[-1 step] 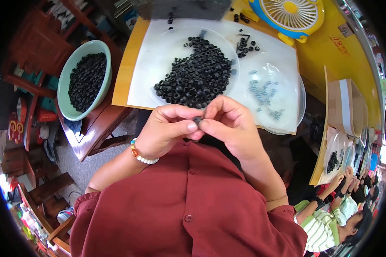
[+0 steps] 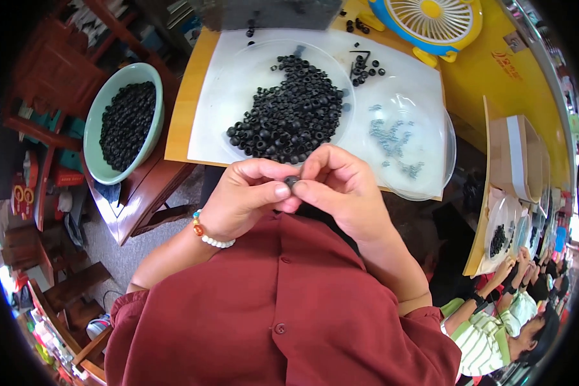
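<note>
Just in front of my maroon shirt [image 2: 225,309], by the near edge of the table [image 2: 181,128], my 2 hands meet over 1 small dark round piece [image 2: 292,182]. My left hand [image 2: 246,199] pinches it between thumb and forefinger; my right hand [image 2: 346,196] has its thumb and fingertips pressed on it from the other side. My fingers cover too much for me to tell whether anything is being fitted to it, so I'd call this 1 piece partway handled.

Plenty seems left: a big heap of loose black parts [image 2: 296,109], several sizes mixed, lies in the clear round tray [image 2: 238,71] beyond my hands, and tiny pale bits [image 2: 392,135] are scattered in the clear dish [image 2: 428,138] to the right. A few black pieces [image 2: 362,74] sit apart near a bent black rod [image 2: 369,52]. On my left, the pale green bowl [image 2: 93,138] holds many dark pieces [image 2: 127,125]; they may be the done ones, but I can't tell from here.
</note>
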Action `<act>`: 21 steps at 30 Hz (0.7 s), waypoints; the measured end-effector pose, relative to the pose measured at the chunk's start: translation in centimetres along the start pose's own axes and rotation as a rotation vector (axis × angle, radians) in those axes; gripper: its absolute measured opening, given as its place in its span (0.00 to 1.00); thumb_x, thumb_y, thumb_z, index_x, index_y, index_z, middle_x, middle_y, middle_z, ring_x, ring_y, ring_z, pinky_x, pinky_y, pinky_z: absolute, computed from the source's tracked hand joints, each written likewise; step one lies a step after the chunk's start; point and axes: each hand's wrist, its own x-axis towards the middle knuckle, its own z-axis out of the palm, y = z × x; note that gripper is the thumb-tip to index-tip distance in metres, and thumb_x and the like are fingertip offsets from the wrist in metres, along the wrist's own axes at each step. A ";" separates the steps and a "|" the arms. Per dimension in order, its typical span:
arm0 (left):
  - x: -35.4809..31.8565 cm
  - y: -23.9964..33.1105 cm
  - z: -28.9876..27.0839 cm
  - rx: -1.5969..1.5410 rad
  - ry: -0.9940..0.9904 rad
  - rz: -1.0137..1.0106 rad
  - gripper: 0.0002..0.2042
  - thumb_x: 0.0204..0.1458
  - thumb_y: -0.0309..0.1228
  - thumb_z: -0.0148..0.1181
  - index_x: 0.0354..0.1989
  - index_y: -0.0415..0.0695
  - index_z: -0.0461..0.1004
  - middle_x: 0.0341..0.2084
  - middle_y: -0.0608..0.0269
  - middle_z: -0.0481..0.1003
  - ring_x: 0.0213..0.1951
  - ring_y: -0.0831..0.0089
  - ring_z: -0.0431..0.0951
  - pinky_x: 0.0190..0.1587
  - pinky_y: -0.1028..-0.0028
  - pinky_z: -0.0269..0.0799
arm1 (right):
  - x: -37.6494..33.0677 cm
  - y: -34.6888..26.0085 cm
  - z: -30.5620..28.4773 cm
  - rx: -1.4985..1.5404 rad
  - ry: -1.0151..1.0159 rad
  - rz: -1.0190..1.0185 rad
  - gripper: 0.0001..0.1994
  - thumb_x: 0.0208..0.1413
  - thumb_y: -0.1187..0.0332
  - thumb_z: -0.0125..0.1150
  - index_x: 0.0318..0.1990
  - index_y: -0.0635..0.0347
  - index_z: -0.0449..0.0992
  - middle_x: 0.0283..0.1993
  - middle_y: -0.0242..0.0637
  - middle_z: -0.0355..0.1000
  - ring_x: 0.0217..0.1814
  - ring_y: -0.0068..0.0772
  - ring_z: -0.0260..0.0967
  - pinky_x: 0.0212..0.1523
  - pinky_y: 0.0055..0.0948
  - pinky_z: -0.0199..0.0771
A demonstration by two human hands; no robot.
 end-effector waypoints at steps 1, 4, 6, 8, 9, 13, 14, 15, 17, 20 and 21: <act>-0.1 -0.2 -0.7 -0.034 -0.043 -0.039 0.10 0.52 0.22 0.57 0.43 0.38 0.74 0.35 0.54 0.76 0.33 0.71 0.79 0.39 0.72 0.78 | 0.0 0.2 -0.1 0.012 -0.025 -0.013 0.04 0.54 0.79 0.56 0.34 0.63 0.67 0.32 0.34 0.71 0.33 0.22 0.71 0.36 0.21 0.72; 0.0 -0.3 -1.6 -0.247 -0.162 -0.065 0.10 0.54 0.25 0.55 0.45 0.39 0.72 0.36 0.54 0.75 0.33 0.70 0.79 0.40 0.71 0.78 | -0.3 0.2 -0.2 -0.090 0.060 -0.001 0.05 0.53 0.78 0.58 0.36 0.64 0.69 0.32 0.31 0.71 0.33 0.19 0.69 0.35 0.19 0.70; -0.1 -0.2 -2.1 -0.297 -0.201 -0.046 0.11 0.56 0.26 0.53 0.46 0.40 0.71 0.37 0.53 0.74 0.33 0.70 0.79 0.40 0.69 0.78 | -0.5 -0.8 -1.2 -0.395 0.192 -0.034 0.05 0.53 0.76 0.59 0.37 0.66 0.73 0.30 0.29 0.72 0.31 0.14 0.67 0.32 0.16 0.67; -0.1 0.0 -2.5 -0.401 -0.266 -0.072 0.11 0.55 0.25 0.54 0.46 0.39 0.70 0.37 0.53 0.74 0.34 0.70 0.79 0.40 0.69 0.78 | -0.3 -1.1 -3.1 -0.571 0.354 -0.153 0.04 0.52 0.76 0.59 0.35 0.67 0.76 0.30 0.28 0.72 0.30 0.13 0.65 0.31 0.14 0.65; -0.2 0.0 -2.8 -0.400 -0.261 -0.066 0.11 0.55 0.25 0.54 0.46 0.39 0.70 0.37 0.53 0.74 0.34 0.70 0.79 0.40 0.69 0.78 | -0.1 -1.3 -4.0 -0.674 0.395 -0.257 0.05 0.52 0.77 0.58 0.36 0.67 0.76 0.29 0.27 0.72 0.30 0.12 0.64 0.31 0.14 0.64; -0.6 -0.3 -3.7 -0.383 -0.274 -0.099 0.12 0.54 0.24 0.54 0.47 0.39 0.70 0.37 0.52 0.74 0.34 0.69 0.79 0.41 0.69 0.78 | 2.0 -2.8 -3.6 -0.893 0.396 -0.296 0.05 0.50 0.78 0.59 0.36 0.67 0.76 0.29 0.31 0.73 0.29 0.16 0.66 0.31 0.17 0.65; -0.7 -0.4 -3.6 -0.382 -0.267 -0.118 0.12 0.54 0.23 0.55 0.47 0.39 0.70 0.37 0.52 0.74 0.34 0.69 0.79 0.41 0.69 0.78 | 2.8 -2.9 -3.2 -1.032 0.326 -0.312 0.06 0.50 0.78 0.59 0.36 0.66 0.77 0.29 0.32 0.73 0.29 0.18 0.67 0.32 0.19 0.66; -0.8 -0.2 -3.4 -0.382 -0.258 -0.114 0.12 0.53 0.23 0.55 0.47 0.38 0.71 0.37 0.52 0.74 0.33 0.69 0.79 0.41 0.69 0.78 | 3.7 -2.8 -2.8 -1.169 0.253 -0.327 0.06 0.49 0.78 0.59 0.36 0.65 0.77 0.30 0.33 0.73 0.29 0.21 0.68 0.33 0.20 0.67; -1.0 0.1 -3.2 -0.363 -0.248 -0.107 0.13 0.53 0.23 0.55 0.47 0.37 0.71 0.37 0.53 0.74 0.34 0.69 0.79 0.41 0.69 0.78 | 5.8 -2.3 -2.3 -1.252 0.189 -0.313 0.06 0.48 0.77 0.59 0.35 0.64 0.77 0.29 0.36 0.72 0.28 0.24 0.69 0.33 0.21 0.68; -1.3 0.3 -4.0 -0.348 -0.243 -0.092 0.13 0.54 0.24 0.56 0.47 0.37 0.71 0.36 0.53 0.74 0.34 0.69 0.79 0.40 0.69 0.78 | 9.5 -0.5 -1.6 -1.375 0.073 -0.305 0.05 0.48 0.75 0.59 0.33 0.63 0.77 0.28 0.40 0.71 0.28 0.34 0.70 0.33 0.26 0.69; -1.4 0.3 -4.0 -0.340 -0.247 -0.084 0.13 0.54 0.24 0.56 0.47 0.36 0.71 0.36 0.54 0.74 0.34 0.69 0.79 0.40 0.69 0.78 | 10.6 0.2 -1.6 -1.469 0.030 -0.369 0.05 0.47 0.74 0.58 0.33 0.63 0.77 0.29 0.40 0.71 0.28 0.37 0.70 0.33 0.28 0.69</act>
